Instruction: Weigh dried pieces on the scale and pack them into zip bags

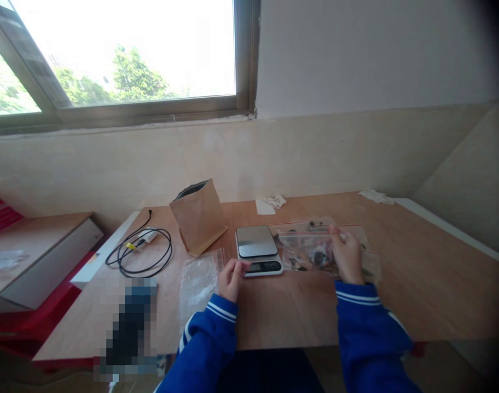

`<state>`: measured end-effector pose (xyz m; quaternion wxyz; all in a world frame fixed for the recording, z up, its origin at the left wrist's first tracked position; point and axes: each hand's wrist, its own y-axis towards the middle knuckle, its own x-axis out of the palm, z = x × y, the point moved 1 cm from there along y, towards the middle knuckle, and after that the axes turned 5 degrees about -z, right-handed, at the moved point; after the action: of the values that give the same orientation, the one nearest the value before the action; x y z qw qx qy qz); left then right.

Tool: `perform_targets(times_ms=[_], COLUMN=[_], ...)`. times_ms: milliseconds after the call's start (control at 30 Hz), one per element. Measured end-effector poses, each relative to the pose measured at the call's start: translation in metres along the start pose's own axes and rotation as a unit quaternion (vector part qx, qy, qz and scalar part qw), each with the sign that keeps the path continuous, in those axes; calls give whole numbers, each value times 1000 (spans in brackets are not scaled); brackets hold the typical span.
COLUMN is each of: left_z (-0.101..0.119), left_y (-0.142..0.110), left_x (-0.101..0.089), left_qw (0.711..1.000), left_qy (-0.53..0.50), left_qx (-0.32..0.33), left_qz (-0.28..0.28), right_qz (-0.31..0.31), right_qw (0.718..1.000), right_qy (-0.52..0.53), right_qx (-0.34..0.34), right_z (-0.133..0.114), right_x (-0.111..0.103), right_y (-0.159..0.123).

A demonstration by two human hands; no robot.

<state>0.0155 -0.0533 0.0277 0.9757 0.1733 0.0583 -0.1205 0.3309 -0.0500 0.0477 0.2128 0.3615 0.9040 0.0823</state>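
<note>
My right hand [348, 255] is closed on the upper right corner of a clear zip bag [304, 251], which holds small dark and brown pieces. More clear bags [368, 265] lie beneath and behind it. Left of these is a white digital kitchen scale [256, 241] with a bare metal plate and a dark display. At the scale's front left corner my left hand [231, 279] has its fingers curled together; whether anything is between them is hidden. Beside that hand, a flat clear zip bag [198, 281] lies on the table.
A brown paper pouch [200, 221] stands with its top open behind the flat bag. A coiled black cable [122, 256] with a white adapter [150, 236] lies to the left. Crumpled white paper [269, 204] rests near the wall. A pixelated dark object [130, 325] is at the front left.
</note>
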Motion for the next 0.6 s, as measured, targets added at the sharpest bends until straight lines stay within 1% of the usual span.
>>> perform_targets(times_ms=[33, 100, 167, 200, 233, 267, 300, 333, 400, 433, 467, 533, 600], left_z=[7, 20, 32, 35, 37, 36, 33, 28, 14, 6, -3, -21, -36], left_y=[0, 2, 5, 7, 9, 12, 15, 19, 28, 33, 37, 45, 52], left_x=[-1, -5, -15, -22, -31, -42, -53, -65, -90, -101, -111, -126, -133], left_qw=[999, 991, 967, 949, 928, 905, 889, 881, 882, 886, 895, 923, 962], left_qy=[21, 78, 137, 164, 187, 207, 222, 234, 260, 265, 261, 220, 140], left_qx=[20, 62, 92, 98, 99, 94, 80, 69, 38, 19, -4, -44, -32], left_qz=[22, 94, 192, 252, 308, 359, 393, 405, 390, 380, 363, 314, 232], right_qz=[3, 40, 88, 96, 86, 57, 18, -23, -86, -104, -114, -126, -137], right_qw=[999, 990, 970, 960, 951, 944, 936, 927, 911, 907, 905, 906, 907], right_qy=[-39, -130, -197, -218, -233, -245, -259, -275, -310, -325, -336, -346, -346], right_qx=[-5, -45, -112, -149, -184, -215, -240, -256, -258, -248, -234, -210, -198], right_z=[0, -2, -4, -5, -4, -2, 2, 8, 23, 30, 38, 46, 43], right_x=[2, 7, 12, 14, 16, 19, 22, 25, 33, 38, 41, 47, 50], right_y=[10, 17, 9, 1, -8, -17, -25, -33, -43, -45, -46, -43, -38])
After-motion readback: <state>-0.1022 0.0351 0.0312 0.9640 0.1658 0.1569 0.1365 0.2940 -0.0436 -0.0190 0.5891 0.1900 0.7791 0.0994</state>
